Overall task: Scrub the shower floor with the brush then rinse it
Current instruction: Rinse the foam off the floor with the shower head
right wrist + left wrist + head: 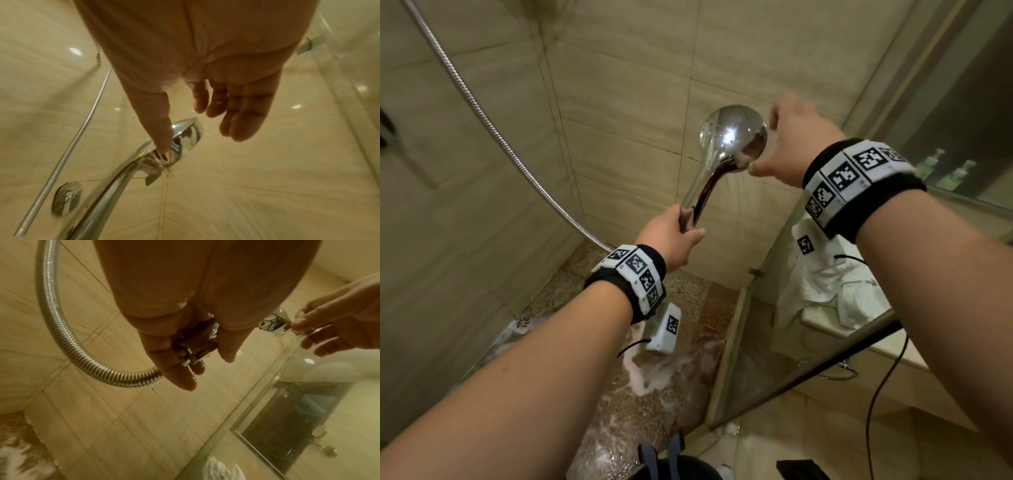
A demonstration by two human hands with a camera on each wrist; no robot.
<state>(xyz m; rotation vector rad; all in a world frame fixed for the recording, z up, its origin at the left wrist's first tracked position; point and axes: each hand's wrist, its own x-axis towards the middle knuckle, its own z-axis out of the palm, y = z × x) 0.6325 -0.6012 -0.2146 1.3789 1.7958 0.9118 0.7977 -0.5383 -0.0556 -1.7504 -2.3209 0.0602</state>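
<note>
Head cam looks down from above my forearms into the shower corner, wall tiles and floor (688, 394) below. Left wrist cam sits tight behind my left hand (185, 331), facing along the fingers. Right wrist cam, same setup behind my right hand (205, 91). All three share the shower head (732, 137) and beige tiles.

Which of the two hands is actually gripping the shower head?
The left hand, wrapped round the shower head's handle; the right hand only touches its rim with open fingers.
</note>
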